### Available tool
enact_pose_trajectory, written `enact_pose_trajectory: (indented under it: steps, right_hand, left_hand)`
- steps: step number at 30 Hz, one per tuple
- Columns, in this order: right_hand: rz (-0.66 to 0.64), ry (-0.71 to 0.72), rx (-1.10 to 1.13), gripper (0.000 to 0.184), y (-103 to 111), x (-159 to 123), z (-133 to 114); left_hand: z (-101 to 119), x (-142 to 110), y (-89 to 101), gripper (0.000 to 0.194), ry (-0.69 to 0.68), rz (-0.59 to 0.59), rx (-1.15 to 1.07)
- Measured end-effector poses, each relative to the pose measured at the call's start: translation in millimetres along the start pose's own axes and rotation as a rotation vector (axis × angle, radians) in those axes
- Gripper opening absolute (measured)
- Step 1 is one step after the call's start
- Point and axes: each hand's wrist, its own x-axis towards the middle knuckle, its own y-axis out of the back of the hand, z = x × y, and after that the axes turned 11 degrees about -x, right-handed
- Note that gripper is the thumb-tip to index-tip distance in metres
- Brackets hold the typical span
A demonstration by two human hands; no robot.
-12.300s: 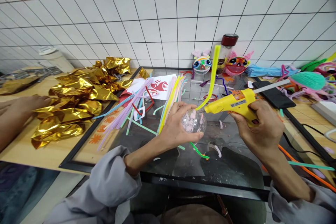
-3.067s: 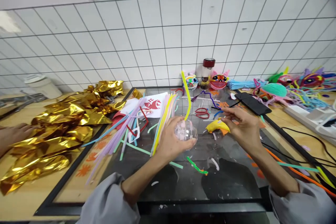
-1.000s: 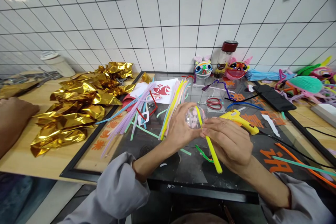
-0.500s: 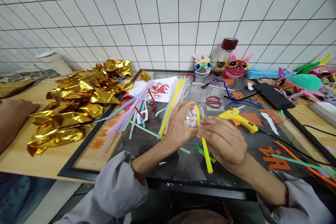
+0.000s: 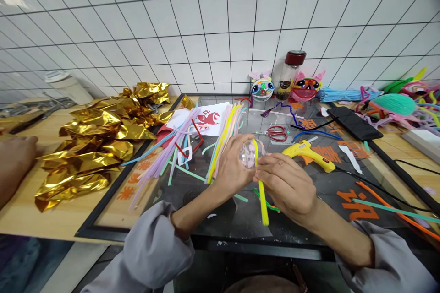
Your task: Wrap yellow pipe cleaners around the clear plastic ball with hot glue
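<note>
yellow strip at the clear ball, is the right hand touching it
Touching: the head view shows the right hand closed over the yellow strip, whose free end sticks out below.

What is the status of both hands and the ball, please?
Left hand grips clear ball. Right hand presses yellow strip against it. Glue gun lies beside right hand.

Gold foil [image 5: 98, 121] lies near a lidded cup [image 5: 70, 89], a red-capped bottle [image 5: 288, 75] by the tiled wall [image 5: 213, 16].
</note>
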Motion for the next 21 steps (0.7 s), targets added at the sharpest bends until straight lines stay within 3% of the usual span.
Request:
enact_pose_trajectory:
  steps: [21]
  right_hand:
    - [0.031, 0.008, -0.026, 0.01, -4.9, -2.4, -3.1]
  left_hand:
    - [-4.7, -0.8, 0.1, 0.055, 0.009, -0.017, 0.022]
